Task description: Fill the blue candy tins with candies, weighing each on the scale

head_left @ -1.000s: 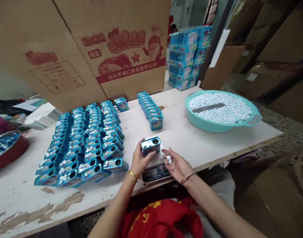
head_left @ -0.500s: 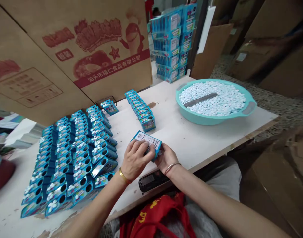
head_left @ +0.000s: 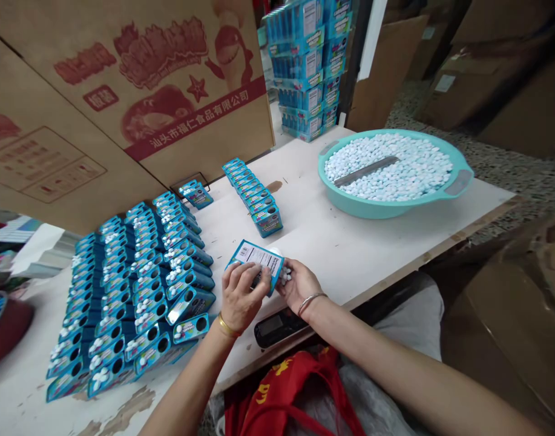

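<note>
White worktop (head_left: 350, 254) (brown worn patches), printed cardboard carton (head_left: 181, 66) behind. Teal basin (head_left: 381, 209): white pellets (head_left: 408, 151), grey strip (head_left: 366, 171) across. Rows of blue boxes (head_left: 146, 284), dark round openings up. Left hand (head_left: 239, 300): fingers gripping tilted blue box (head_left: 254, 252) over worktop, nutrition label up. Right hand (head_left: 303, 286): fingers cupped round loose pellets (head_left: 285, 275) at its end.

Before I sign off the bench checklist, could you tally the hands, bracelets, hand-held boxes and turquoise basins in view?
Hands: 2 (left hand, right hand)
Bracelets: 2 (gold bracelet, silver bracelet)
Held blue box: 1
Turquoise basin: 1
Total: 6
</note>
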A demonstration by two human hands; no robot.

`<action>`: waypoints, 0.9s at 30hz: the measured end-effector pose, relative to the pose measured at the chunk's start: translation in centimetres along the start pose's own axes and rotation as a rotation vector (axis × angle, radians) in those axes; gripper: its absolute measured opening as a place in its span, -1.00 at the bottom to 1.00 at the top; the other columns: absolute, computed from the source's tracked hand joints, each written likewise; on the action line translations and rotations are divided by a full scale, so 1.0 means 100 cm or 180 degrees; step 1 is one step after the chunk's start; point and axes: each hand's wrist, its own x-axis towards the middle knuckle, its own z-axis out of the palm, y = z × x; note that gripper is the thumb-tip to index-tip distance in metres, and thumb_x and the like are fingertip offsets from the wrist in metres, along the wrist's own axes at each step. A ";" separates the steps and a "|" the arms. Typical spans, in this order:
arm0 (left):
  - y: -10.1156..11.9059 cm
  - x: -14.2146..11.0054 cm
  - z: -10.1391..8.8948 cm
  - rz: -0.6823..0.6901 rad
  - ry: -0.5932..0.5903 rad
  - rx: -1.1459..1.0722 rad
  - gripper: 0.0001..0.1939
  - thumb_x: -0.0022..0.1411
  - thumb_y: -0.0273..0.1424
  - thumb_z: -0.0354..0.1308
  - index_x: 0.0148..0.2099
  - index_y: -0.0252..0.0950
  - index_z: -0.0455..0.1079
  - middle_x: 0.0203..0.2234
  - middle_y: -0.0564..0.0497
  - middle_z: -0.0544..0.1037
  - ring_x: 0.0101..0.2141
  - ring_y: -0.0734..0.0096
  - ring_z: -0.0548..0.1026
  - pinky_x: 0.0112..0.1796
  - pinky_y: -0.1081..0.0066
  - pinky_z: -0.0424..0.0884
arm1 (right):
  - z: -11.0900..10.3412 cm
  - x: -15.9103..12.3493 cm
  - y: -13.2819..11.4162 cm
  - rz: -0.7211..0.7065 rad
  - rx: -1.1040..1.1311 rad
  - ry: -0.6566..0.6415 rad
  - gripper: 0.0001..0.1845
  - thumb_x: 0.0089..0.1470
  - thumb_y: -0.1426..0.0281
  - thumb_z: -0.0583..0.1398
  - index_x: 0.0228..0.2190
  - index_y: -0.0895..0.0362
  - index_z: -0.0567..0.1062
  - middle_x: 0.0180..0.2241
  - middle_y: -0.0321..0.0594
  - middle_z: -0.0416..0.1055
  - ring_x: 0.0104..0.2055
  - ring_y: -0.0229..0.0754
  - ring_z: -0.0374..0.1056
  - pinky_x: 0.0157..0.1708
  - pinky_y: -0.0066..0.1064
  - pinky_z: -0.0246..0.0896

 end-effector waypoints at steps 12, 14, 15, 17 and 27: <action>0.009 -0.015 0.016 -0.2239 -0.0148 -0.2242 -0.74 0.09 -0.45 0.19 -0.13 -0.25 0.29 -0.33 0.03 0.39 -0.29 0.41 0.38 -0.27 0.42 0.33 | -0.023 -0.005 -0.010 -0.0096 -0.0171 -0.0319 -0.88 0.03 0.47 0.11 -0.53 0.19 0.38 -0.67 -0.33 0.28 -0.70 -0.40 0.13 -0.81 -0.63 -0.12; 0.009 -0.020 0.017 -0.2682 -0.0175 -0.2699 -0.73 0.08 -0.37 0.23 -0.17 -0.27 0.29 -0.36 0.06 0.39 -0.33 0.45 0.38 -0.29 0.46 0.34 | -0.030 -0.006 -0.017 -0.0066 -0.0192 -0.0388 -0.88 0.01 0.44 0.14 -0.51 0.20 0.40 -0.64 -0.30 0.30 -0.70 -0.42 0.11 -0.81 -0.64 -0.13; 0.009 -0.022 0.018 -0.2834 -0.0156 -0.2865 -0.72 0.07 -0.34 0.24 -0.17 -0.27 0.29 -0.37 0.06 0.39 -0.33 0.46 0.38 -0.30 0.47 0.34 | -0.034 -0.006 -0.020 -0.0051 -0.0203 -0.0413 -0.88 0.00 0.42 0.15 -0.52 0.21 0.41 -0.64 -0.30 0.30 -0.71 -0.43 0.09 -0.82 -0.64 -0.14; 0.009 -0.028 0.021 -0.3004 -0.0126 -0.3047 -0.69 0.05 -0.30 0.26 -0.17 -0.28 0.29 -0.36 0.07 0.39 -0.33 0.46 0.39 -0.29 0.49 0.35 | -0.041 -0.007 -0.023 -0.0012 -0.0228 -0.0437 -0.86 -0.01 0.40 0.17 -0.52 0.21 0.42 -0.63 -0.27 0.31 -0.71 -0.43 0.09 -0.83 -0.64 -0.13; 0.018 -0.048 0.019 -0.2607 -0.0206 -0.2439 -0.23 0.07 -0.28 0.27 0.26 -0.23 0.01 0.11 -0.18 0.27 0.10 0.18 0.28 0.09 0.20 0.24 | -0.063 -0.016 -0.020 -0.0096 -0.0190 -0.0272 -0.84 0.06 0.46 0.11 -0.40 0.24 0.49 -0.43 -0.07 0.50 -0.36 -0.23 0.46 -0.48 -0.56 0.40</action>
